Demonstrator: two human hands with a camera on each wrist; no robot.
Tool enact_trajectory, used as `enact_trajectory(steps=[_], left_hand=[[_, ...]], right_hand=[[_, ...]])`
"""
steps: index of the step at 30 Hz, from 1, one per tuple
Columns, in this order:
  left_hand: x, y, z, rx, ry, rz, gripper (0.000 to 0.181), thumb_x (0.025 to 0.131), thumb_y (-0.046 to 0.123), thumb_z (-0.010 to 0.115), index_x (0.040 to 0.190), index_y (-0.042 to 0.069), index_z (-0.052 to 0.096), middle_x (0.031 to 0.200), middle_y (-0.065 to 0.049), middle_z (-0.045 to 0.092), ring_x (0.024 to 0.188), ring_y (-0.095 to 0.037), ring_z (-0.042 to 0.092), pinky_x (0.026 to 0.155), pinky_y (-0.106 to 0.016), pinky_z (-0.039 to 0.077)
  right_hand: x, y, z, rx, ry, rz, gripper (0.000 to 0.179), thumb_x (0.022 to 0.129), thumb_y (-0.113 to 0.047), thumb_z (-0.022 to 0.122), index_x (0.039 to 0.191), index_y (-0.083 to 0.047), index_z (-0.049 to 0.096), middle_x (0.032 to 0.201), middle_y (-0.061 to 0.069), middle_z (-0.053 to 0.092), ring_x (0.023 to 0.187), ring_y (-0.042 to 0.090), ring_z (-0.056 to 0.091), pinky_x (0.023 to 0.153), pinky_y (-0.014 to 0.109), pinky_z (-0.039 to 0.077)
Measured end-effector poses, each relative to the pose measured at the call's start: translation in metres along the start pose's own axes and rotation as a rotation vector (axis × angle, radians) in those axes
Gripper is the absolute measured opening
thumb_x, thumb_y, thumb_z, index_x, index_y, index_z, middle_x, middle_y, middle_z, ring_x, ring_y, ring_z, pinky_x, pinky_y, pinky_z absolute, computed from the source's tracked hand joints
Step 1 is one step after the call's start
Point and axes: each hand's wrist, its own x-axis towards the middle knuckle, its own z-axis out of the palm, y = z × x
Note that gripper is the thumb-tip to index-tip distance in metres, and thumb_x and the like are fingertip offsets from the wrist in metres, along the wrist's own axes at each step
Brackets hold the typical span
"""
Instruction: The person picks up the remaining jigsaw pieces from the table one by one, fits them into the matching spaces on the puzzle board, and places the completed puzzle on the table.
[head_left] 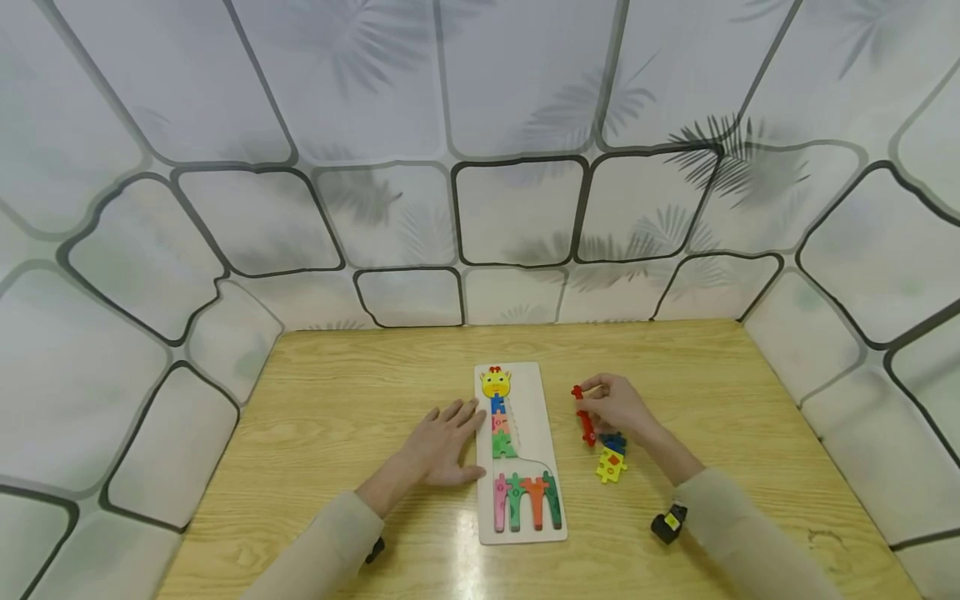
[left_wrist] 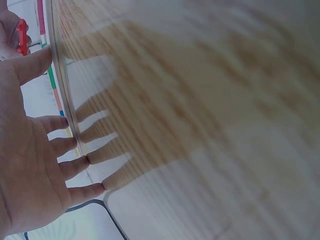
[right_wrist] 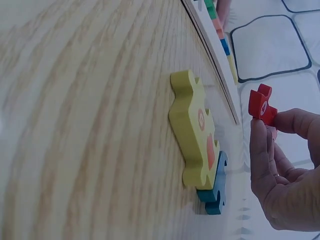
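1. From my remote station, I have the right hand point(head_left: 618, 408) pinching a red jigsaw piece point(head_left: 587, 429) between thumb and fingertips, right of the giraffe puzzle board point(head_left: 528, 408).
2. My left hand point(head_left: 442, 447) grasps nothing; its spread fingers touch the board's left edge.
3. That pinch looks narrow, so a twist could drop the red piece; uneven left-hand pressure might skid the board.
4. The yellow piece point(head_left: 610, 467) and blue piece point(head_left: 615, 442) look thick, smooth and knobbed; the tabletop point(head_left: 360, 375) is wood-grained.
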Motion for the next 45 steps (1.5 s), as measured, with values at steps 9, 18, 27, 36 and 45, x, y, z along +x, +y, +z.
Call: enact_trajectory(steps=[9, 18, 27, 36, 45], left_hand=[[-0.001, 0.001, -0.001, -0.006, 0.0, -0.001, 0.095, 0.093, 0.069, 0.058, 0.167, 0.015, 0.033, 0.176, -0.011, 0.027, 0.161, -0.039, 0.032, 0.124, -0.065, 0.037], [-0.001, 0.001, 0.0, -0.007, 0.001, -0.002, 0.095, 0.092, 0.069, 0.059, 0.167, 0.015, 0.033, 0.176, -0.011, 0.028, 0.16, -0.039, 0.033, 0.124, -0.065, 0.037], [0.001, 0.001, 0.001, -0.005, 0.0, -0.002, 0.095, 0.092, 0.069, 0.059, 0.167, 0.015, 0.033, 0.176, -0.011, 0.028, 0.161, -0.039, 0.033, 0.124, -0.064, 0.037], [0.001, 0.0, 0.0, -0.001, -0.006, -0.005, 0.095, 0.093, 0.07, 0.059, 0.167, 0.016, 0.033, 0.176, -0.01, 0.028, 0.161, -0.039, 0.032, 0.125, -0.063, 0.037], [0.0, 0.0, 0.001, -0.003, -0.004, -0.007, 0.095, 0.093, 0.07, 0.058, 0.167, 0.015, 0.033, 0.176, -0.011, 0.028, 0.161, -0.039, 0.033, 0.125, -0.064, 0.037]], right_hand=[[0.0, 0.0, 0.009, 0.038, -0.021, -0.017, 0.037, 0.099, -0.012, 0.071, 0.13, 0.004, 0.058, 0.098, 0.012, 0.072, 0.053, 0.016, 0.062, 0.053, 0.032, 0.061], [-0.001, -0.003, 0.022, 0.009, -0.026, -0.059, 0.037, 0.098, -0.013, 0.073, 0.128, 0.005, 0.059, 0.093, 0.012, 0.073, 0.054, 0.014, 0.062, 0.053, 0.03, 0.059], [0.0, -0.006, 0.032, 0.012, -0.036, -0.047, 0.034, 0.096, -0.011, 0.074, 0.124, 0.002, 0.061, 0.088, 0.009, 0.071, 0.052, 0.016, 0.06, 0.051, 0.03, 0.059], [0.003, -0.006, 0.045, -0.035, -0.016, -0.04, 0.035, 0.094, -0.015, 0.078, 0.122, 0.0, 0.063, 0.094, 0.012, 0.073, 0.056, 0.015, 0.059, 0.053, 0.028, 0.058], [0.003, -0.01, 0.053, -0.053, -0.02, -0.051, 0.032, 0.094, -0.015, 0.077, 0.121, -0.002, 0.065, 0.094, 0.012, 0.072, 0.057, 0.016, 0.06, 0.054, 0.029, 0.058]])
